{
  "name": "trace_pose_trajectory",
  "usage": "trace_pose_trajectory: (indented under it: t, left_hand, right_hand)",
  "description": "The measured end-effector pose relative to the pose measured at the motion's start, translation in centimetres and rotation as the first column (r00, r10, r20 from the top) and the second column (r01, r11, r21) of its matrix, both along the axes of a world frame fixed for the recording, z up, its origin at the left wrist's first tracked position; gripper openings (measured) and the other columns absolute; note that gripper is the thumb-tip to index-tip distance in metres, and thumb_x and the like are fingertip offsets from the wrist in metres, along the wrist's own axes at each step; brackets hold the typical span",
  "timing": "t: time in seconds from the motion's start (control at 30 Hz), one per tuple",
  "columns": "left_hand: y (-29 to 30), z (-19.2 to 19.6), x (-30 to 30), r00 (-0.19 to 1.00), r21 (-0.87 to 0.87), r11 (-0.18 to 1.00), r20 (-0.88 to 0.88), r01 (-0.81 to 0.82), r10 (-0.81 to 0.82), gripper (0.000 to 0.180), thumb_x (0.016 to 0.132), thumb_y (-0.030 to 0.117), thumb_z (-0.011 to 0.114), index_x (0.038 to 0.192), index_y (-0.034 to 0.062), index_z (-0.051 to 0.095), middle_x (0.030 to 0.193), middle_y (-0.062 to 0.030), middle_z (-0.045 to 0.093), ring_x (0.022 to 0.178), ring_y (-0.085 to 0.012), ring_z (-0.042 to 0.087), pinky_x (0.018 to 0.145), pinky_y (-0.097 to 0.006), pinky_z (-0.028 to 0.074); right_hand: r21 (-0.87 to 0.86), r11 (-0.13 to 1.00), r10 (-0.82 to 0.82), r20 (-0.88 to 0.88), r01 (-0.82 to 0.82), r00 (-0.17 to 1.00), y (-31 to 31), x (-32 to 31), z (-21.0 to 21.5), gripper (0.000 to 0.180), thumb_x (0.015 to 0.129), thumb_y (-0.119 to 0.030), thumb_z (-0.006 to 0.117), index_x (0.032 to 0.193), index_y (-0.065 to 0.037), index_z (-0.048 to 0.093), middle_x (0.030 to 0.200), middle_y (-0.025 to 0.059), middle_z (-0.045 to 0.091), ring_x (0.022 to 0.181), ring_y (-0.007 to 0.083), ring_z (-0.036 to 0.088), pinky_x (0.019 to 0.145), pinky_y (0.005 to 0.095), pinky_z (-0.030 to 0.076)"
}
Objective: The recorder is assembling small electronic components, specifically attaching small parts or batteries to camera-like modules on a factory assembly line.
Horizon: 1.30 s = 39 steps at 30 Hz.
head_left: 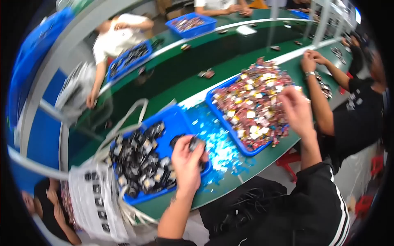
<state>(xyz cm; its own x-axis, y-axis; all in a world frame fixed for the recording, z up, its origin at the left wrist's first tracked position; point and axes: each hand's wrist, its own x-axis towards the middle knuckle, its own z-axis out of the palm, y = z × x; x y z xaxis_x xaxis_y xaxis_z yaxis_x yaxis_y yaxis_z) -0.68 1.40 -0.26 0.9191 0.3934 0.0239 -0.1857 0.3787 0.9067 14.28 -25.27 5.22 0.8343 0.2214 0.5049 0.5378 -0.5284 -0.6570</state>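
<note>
My left hand [188,166] is closed around a small dark rounded part [194,143], held between thumb and fingers. It hovers over the right side of a blue tray [170,119] heaped with black plastic parts [141,160], some with pale squares on them. Over the right edge of a second blue tray [239,146] is my right hand [296,110], its fingers bent and blurred; whether they pinch anything I cannot make out. That tray is piled high with small reddish, yellow and silvery pieces [254,106]. Shiny blue scraps [219,149] lie scattered between the trays.
Beyond the trays a dark green conveyor belt [176,69] carries a few loose parts. A co-worker's arms [318,90] are close at the right. Other people sit across the belt beside blue trays [130,60]. A white woven sack [96,201] stands at the left.
</note>
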Motion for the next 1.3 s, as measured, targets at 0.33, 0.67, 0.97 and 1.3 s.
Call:
trace_pose_trajectory:
  t: [0.33,0.67,0.97,1.3]
  left_hand:
    - [-0.5,0.8,0.5,0.998,0.009,0.999,0.022,0.053,-0.053,0.037,0.094,0.003,0.053,0.130,0.0016,0.048,0.112,-0.0081,0.052,0.089,-0.0133,0.058,0.073,-0.025,0.049]
    - [-0.3,0.3,-1.0,0.996,0.672,0.737,0.092,-0.066,0.005,0.013,0.082,0.010,0.074,0.093,0.0050,0.069,0.103,-0.0089,0.063,0.094,-0.0188,0.060,0.081,-0.032,0.049]
    - [-0.1,1.7,0.4,0.996,0.711,0.702,0.082,-0.036,-0.032,0.022,0.094,0.016,0.060,0.112,0.0047,0.064,0.118,-0.0106,0.059,0.107,-0.0193,0.057,0.091,-0.030,0.046]
    - [1.2,2.2,0.4,0.984,0.619,0.785,0.151,-0.017,-0.098,0.026,0.095,0.014,0.059,0.119,0.0044,0.059,0.119,-0.0081,0.059,0.106,-0.0162,0.056,0.088,-0.029,0.047]
  right_hand:
    - [0.444,0.776,0.625,-0.448,-0.448,0.640,7.1,-3.2,0.9,0.009,0.085,-0.003,0.069,0.089,-0.002,0.061,0.083,0.0008,0.063,0.075,0.0043,0.059,0.067,0.0202,0.049]
    - [0.322,0.710,0.702,-0.397,-0.626,0.592,11.9,-4.5,0.0,0.011,0.082,-0.003,0.071,0.085,0.000,0.061,0.078,0.0034,0.062,0.069,0.0088,0.056,0.062,0.0234,0.045]
    - [-0.021,0.856,0.506,-0.174,-0.517,0.845,10.2,-4.7,-2.3,0.017,0.072,0.003,0.068,0.077,-0.002,0.053,0.074,0.0035,0.054,0.066,0.0105,0.052,0.059,0.0233,0.043]
    - [-0.226,0.809,0.574,0.097,-0.543,0.813,11.4,-6.7,-0.6,0.008,0.086,-0.004,0.064,0.089,-0.003,0.056,0.082,0.0185,0.055,0.073,0.0369,0.055,0.064,0.0396,0.046]
